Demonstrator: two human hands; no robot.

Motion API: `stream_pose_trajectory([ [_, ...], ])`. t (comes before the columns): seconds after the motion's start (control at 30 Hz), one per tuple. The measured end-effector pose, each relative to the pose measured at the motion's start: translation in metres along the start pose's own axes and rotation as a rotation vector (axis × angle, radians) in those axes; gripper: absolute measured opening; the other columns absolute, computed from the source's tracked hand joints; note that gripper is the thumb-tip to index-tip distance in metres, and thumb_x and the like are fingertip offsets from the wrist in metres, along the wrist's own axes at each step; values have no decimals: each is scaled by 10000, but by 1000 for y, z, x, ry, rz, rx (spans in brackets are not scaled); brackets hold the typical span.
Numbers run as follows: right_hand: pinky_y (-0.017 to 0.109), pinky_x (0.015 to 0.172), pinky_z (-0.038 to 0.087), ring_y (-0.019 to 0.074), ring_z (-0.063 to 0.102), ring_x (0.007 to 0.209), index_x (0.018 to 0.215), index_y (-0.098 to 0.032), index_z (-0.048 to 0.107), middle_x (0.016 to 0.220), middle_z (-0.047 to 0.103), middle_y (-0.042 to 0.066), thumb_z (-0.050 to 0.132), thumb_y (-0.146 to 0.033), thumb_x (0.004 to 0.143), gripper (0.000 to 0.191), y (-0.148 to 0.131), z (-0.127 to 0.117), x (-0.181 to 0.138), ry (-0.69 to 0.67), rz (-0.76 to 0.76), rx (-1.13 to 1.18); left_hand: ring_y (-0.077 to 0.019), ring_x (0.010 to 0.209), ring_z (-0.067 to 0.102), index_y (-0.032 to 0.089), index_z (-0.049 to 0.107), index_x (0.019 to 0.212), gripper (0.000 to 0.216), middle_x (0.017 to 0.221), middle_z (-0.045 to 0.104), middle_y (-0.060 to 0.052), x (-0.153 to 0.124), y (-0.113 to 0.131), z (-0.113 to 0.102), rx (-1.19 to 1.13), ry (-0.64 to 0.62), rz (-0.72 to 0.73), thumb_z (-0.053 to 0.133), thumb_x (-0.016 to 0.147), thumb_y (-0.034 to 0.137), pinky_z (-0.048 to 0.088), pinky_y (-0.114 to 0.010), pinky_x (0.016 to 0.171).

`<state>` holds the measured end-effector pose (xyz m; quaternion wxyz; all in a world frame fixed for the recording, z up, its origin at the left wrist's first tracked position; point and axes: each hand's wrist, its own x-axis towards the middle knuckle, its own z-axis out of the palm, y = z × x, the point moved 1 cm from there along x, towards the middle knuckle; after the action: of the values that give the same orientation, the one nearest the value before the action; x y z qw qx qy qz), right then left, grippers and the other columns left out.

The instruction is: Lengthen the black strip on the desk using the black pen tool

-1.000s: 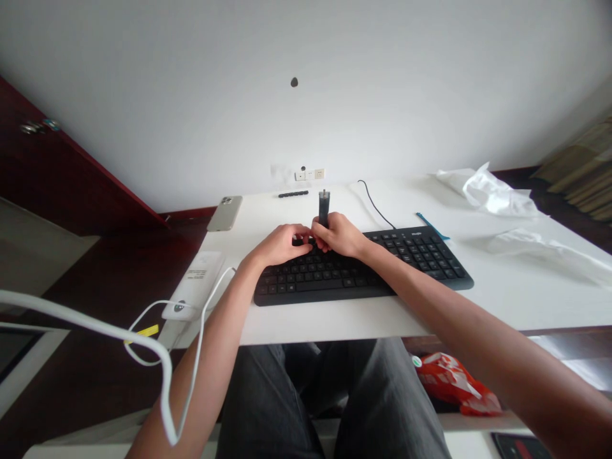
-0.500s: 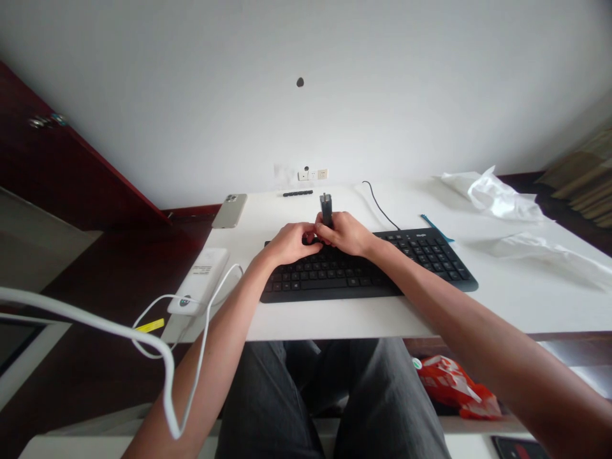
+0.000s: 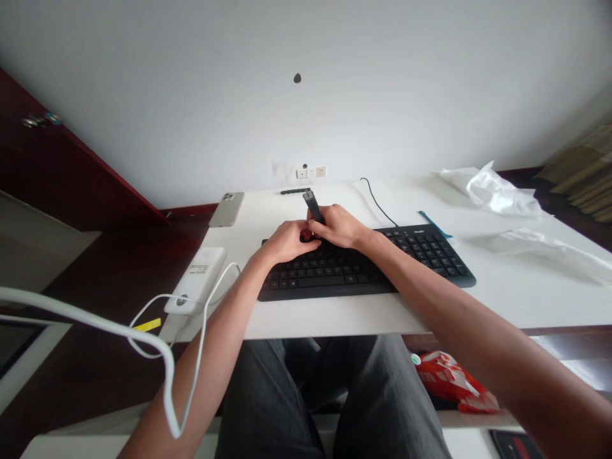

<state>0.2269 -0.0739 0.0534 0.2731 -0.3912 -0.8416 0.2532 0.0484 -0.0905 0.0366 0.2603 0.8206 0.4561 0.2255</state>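
Observation:
A black full-size keyboard [image 3: 329,280] lies in front of me on the white desk [image 3: 287,319]. Above its upper rows, my right hand [image 3: 337,226] is closed round a black bar-shaped tool [image 3: 313,207] with a greyish, metallic-looking upper end. The tool stands up out of the fist, tilted to the left, and its lower part is hidden by the fingers. My left hand [image 3: 291,239] touches the right one, thumb and fingers curled together over the keys. What these fingers hold, if anything, is too dark and covered to make out.
Left of the keyboard lie a phone [image 3: 227,209] and a white power bank [image 3: 197,280] with a white cable [image 3: 205,331]. A thin black strip [image 3: 295,191] lies near the wall. To the right are a blue strip [image 3: 435,224] and crumpled white plastic wrapping [image 3: 502,191].
The black tool has tipped to the left, from nearly upright. My right hand has turned with it and shifted slightly left. My left hand stays nearly in place.

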Motion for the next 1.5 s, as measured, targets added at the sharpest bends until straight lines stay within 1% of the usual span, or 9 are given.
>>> stream_pose_trajectory([
  [0.2, 268, 698, 447, 189, 664, 733, 802, -173, 668, 806, 753, 53, 548, -304, 915, 210, -4, 4, 0, 40, 72, -4, -181, 709, 633, 189, 660, 831, 155, 799, 698, -13, -1, 0, 0, -17, -6, -4, 699, 842, 339, 449, -309, 678],
  [0.37, 275, 687, 433, 178, 632, 698, 782, -174, 676, 776, 732, 52, 524, -261, 915, 220, -8, 4, -10, 69, 98, 59, -189, 755, 641, 192, 683, 841, 166, 800, 703, -13, 0, -2, -1, -52, -23, 20, 696, 857, 356, 456, -302, 691],
  [0.6, 248, 650, 420, 139, 581, 640, 770, -170, 636, 694, 671, 12, 515, -212, 883, 170, -6, 0, -13, -13, 40, 216, -171, 729, 615, 192, 655, 842, 92, 815, 679, -7, -1, 2, -1, -17, -40, 53, 660, 857, 283, 447, -297, 688],
  [0.73, 244, 630, 427, 130, 562, 611, 733, -178, 571, 670, 652, 10, 479, -235, 893, 193, 1, 10, -9, 92, 84, 332, -183, 723, 599, 198, 629, 870, 60, 804, 651, -14, 1, 0, 3, 66, -27, 83, 637, 848, 254, 443, -316, 688],
  [0.9, 257, 605, 397, 137, 535, 613, 660, -175, 551, 641, 625, 17, 491, -307, 894, 275, 5, 19, -9, 182, 165, 276, -220, 839, 632, 199, 607, 965, 109, 932, 674, -49, 3, -3, 10, 116, -24, 114, 594, 859, 217, 484, -342, 748],
  [1.13, 274, 551, 289, 114, 366, 593, 601, -196, 423, 573, 426, -25, 494, -344, 868, 314, 4, 23, -12, 258, 206, 210, -286, 1046, 658, 207, 545, 1205, 264, 1175, 670, -106, 1, 4, 16, 180, -33, 57, 502, 983, 342, 527, -408, 862],
  [1.23, 277, 549, 273, 110, 320, 596, 604, -207, 370, 577, 358, -35, 495, -365, 872, 336, 3, 22, -13, 261, 208, 209, -291, 1074, 651, 200, 526, 1252, 302, 1198, 653, -118, 1, 7, 17, 208, -35, 50, 457, 1011, 368, 530, -412, 877],
  [1.33, 278, 560, 288, 112, 326, 603, 612, -207, 378, 586, 371, -33, 490, -351, 867, 313, 4, 22, -13, 262, 213, 222, -286, 1085, 643, 203, 532, 1243, 285, 1187, 654, -114, 3, 8, 17, 215, -48, 56, 439, 1016, 348, 527, -407, 899],
  [1.5, 274, 569, 307, 117, 368, 612, 624, -207, 393, 604, 419, -26, 465, -336, 872, 289, 6, 22, -12, 280, 204, 273, -281, 979, 647, 190, 571, 1074, 235, 1079, 679, -118, 5, 8, 18, 274, -92, 86, 376, 1021, 312, 527, -410, 843],
])
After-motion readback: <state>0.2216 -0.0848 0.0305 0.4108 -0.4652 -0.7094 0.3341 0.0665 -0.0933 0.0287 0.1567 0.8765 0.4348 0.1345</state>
